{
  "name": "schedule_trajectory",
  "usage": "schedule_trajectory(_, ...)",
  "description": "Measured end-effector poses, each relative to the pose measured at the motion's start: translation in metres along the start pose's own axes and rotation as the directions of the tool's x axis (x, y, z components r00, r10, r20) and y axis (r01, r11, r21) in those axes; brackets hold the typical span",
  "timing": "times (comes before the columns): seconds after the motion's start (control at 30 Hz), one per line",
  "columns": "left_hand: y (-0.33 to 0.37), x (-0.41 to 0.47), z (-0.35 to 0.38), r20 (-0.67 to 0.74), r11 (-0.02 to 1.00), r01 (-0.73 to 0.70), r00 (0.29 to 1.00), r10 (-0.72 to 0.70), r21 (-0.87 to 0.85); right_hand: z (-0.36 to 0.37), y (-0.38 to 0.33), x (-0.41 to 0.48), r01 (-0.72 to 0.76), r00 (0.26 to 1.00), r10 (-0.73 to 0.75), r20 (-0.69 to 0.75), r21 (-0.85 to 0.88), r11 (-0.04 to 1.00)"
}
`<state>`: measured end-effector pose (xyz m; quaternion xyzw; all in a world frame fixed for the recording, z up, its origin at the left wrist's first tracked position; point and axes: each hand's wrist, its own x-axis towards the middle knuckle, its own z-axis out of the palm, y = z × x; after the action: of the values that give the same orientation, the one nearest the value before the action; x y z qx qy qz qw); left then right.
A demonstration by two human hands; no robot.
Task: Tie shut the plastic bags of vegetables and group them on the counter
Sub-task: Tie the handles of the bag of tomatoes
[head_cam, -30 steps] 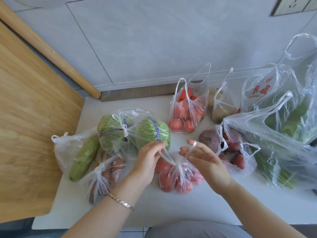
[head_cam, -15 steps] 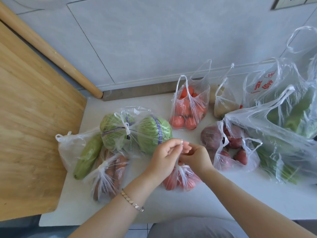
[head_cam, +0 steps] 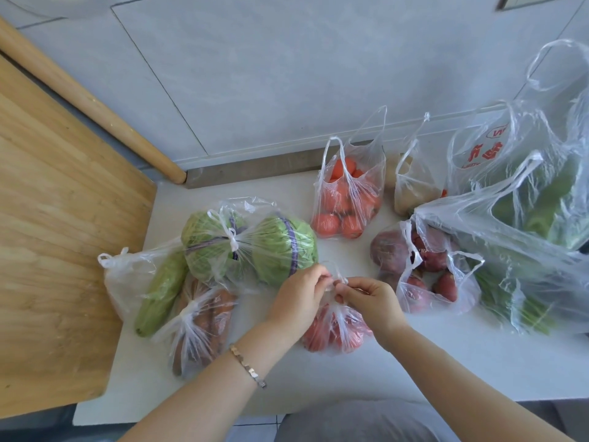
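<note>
Head view: left hand (head_cam: 299, 295) and right hand (head_cam: 371, 301) knot the tomato bag (head_cam: 334, 333).
Each hand pinches a handle strip (head_cam: 342, 278) just above the bag, which sits near the front of the bench (head_cam: 430, 371), beside the tied cabbage bag (head_cam: 248, 244). Pulled unevenly, the thin film could tear, or the half-made knot could slip loose.

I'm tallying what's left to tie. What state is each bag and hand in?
cabbage bag: tied shut
green squash bag: tied shut
carrot bag: tied shut
near tomato bag: handles pinched together, no knot visible
far tomato bag: open, handles up
onion bag: open
large greens bag: open
left hand: pinches near bag's handle
right hand: pinches near bag's handle
</note>
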<state>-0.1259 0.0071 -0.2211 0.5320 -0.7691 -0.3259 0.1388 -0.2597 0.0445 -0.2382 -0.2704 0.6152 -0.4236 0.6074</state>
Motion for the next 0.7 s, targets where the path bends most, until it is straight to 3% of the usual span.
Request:
schedule_trajectory(0.17,-0.016,-0.017,-0.002,-0.159,0.986,0.042,0.985,-0.068,-0.159,0.001,0.004,0.003,-0.045,0.995,0.050,-0.088,0.064,0.997)
schedule_trajectory(0.27,-0.027,-0.019,-0.005,-0.060,0.987,0.114,0.991,-0.122,-0.115,0.004,0.005,0.005,-0.052,0.992,0.060,-0.109,0.080,0.995)
schedule_trajectory(0.4,-0.019,-0.013,-0.005,-0.024,0.999,-0.011,1.000,0.012,0.030,0.005,0.003,0.008,-0.007,0.996,0.013,-0.088,0.064,0.998)
schedule_trajectory(0.53,-0.001,-0.001,-0.006,0.139,1.000,0.018,0.990,-0.015,-0.019,0.003,0.000,0.006,0.057,0.998,-0.057,-0.022,-0.002,0.998)
schedule_trajectory(0.7,-0.002,0.008,-0.004,0.228,0.975,0.173,0.964,-0.138,-0.142,0.004,0.001,0.005,0.067,0.991,-0.069,-0.117,-0.022,0.998)
